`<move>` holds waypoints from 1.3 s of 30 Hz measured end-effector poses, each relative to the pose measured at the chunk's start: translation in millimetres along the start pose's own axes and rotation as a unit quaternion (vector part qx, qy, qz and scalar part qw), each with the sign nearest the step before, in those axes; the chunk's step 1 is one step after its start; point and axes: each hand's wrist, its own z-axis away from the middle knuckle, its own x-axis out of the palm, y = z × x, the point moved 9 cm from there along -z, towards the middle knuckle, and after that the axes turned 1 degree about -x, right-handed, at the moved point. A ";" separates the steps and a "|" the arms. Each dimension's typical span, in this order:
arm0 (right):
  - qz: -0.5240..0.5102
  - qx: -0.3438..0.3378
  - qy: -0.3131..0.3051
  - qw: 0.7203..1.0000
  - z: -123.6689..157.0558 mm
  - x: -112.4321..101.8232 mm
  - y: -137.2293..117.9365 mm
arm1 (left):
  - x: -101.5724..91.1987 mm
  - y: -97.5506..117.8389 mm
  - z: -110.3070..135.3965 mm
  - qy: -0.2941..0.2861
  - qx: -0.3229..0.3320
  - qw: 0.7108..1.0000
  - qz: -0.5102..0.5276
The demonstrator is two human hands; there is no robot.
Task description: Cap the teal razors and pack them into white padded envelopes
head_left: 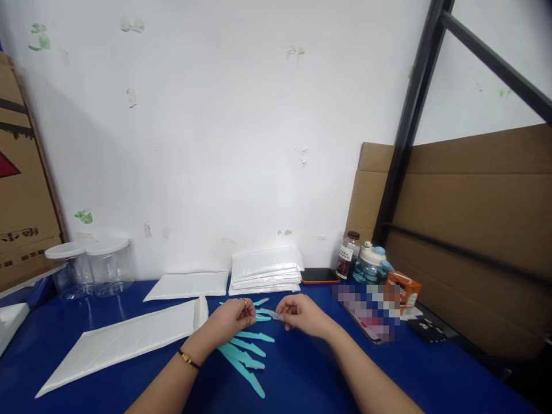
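Observation:
My left hand [233, 319] is closed in a pinch over a fan of slim turquoise sticks that look like eyebrow razors [248, 348]. From its fingertips one turquoise eyebrow razor [263, 318] points to the right. Facing it, my right hand [302, 315] pinches a small translucent cap-like piece [275, 315] between thumb and forefinger. The tip of a turquoise razor meets or lies just behind this piece; which one I cannot tell. Several more razors lie spread on the blue table [302, 374], their left ends partly hidden under my left hand and wrist.
A long white padded mailer [125, 339] lies at left, another [187, 286] behind it. Stacked mailers [265, 270] stand by the wall. Clear lidded jars [110, 267] are far left. Phones [321, 276], a brown bottle [347, 256], a water bottle [371, 264] and an orange box [403, 290] are at right.

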 end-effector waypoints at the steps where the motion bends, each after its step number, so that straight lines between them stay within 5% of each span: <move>1: 0.001 -0.001 -0.003 1.000 0.1 1.4 -0.4 | -0.1 0.8 0.2 0.001 0.000 1.000 0.000; 9: -0.014 -0.004 -0.019 1.000 -1.8 16.6 -5.4 | 0.4 8.6 1.2 -0.002 0.004 1.000 0.026; 16: 0.025 -0.021 0.045 0.998 -2.4 -5.1 -5.0 | -2.3 -1.1 -0.4 0.007 -0.011 1.000 0.012; 29: 0.012 -0.028 0.024 0.999 -0.9 2.3 -10.7 | -1.7 -1.6 -0.6 0.006 -0.007 1.000 0.025; 35: -0.016 -0.021 -0.007 1.000 -4.7 22.6 -10.4 | 3.5 9.1 -2.4 0.014 0.025 0.996 0.084; 39: 0.064 -0.030 0.062 0.996 -2.8 -7.1 -8.3 | 0.7 0.4 -5.1 0.033 0.004 0.999 0.020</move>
